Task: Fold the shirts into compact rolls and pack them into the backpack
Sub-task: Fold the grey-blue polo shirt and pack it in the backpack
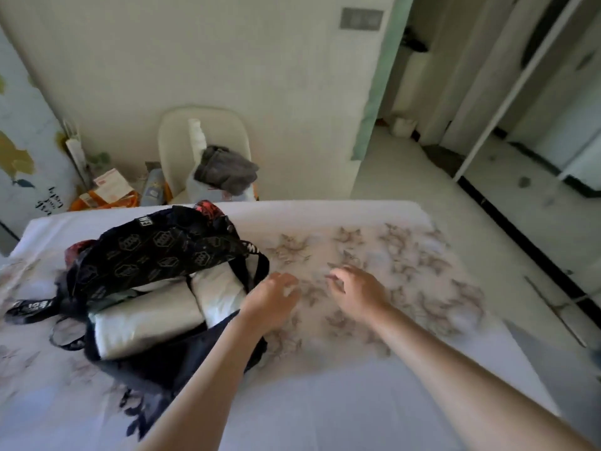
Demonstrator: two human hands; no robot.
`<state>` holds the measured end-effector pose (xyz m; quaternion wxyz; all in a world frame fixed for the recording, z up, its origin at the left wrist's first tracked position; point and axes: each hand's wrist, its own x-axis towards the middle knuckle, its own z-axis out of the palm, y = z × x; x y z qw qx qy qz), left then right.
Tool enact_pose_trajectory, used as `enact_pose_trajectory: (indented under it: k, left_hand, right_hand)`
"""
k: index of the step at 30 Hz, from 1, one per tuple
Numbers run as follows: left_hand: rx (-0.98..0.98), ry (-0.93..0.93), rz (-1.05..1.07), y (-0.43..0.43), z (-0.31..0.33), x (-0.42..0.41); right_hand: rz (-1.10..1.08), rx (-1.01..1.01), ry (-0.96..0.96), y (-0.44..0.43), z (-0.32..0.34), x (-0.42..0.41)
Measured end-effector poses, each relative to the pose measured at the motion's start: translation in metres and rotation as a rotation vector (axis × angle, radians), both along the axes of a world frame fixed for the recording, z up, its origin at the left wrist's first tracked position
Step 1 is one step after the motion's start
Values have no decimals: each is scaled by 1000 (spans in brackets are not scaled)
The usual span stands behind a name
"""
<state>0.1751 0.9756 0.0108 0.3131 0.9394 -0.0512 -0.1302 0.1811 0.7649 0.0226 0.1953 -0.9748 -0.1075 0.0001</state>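
Your left hand (pixel 273 301) and right hand (pixel 354 291), fingers loose and empty, reach beside the backpack (pixel 156 252) (white shirt rolls (pixel 153 320) inside).

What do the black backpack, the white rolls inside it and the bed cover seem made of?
Backpack: likely woven synthetic, matte black, with printed pale logos and webbing straps. White rolls: soft matte cloth, perhaps cotton; they bulge and crease. Bed cover: thin printed textile; fibre unclear.

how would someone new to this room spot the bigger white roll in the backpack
On the bed, find the black patterned backpack lying open at the left. Two white rolls lie side by side in its mouth: the longer roll is on the left, the shorter roll on its right.
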Motion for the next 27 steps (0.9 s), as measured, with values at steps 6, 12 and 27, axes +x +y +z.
enact_pose_trajectory:
  k: [6,12,27]
  left_hand:
    - [-71,114,-209,-247,0,-4]
    - [-58,150,-476,-496,-8,-50]
    - [1,393,-1139,-845,-36,-219]
  right_hand:
    - [-331,40,53,-241,-22,-65]
    - [-672,188,143,-461,-53,-163]
    - [-1496,150,362,-735,-85,-399]
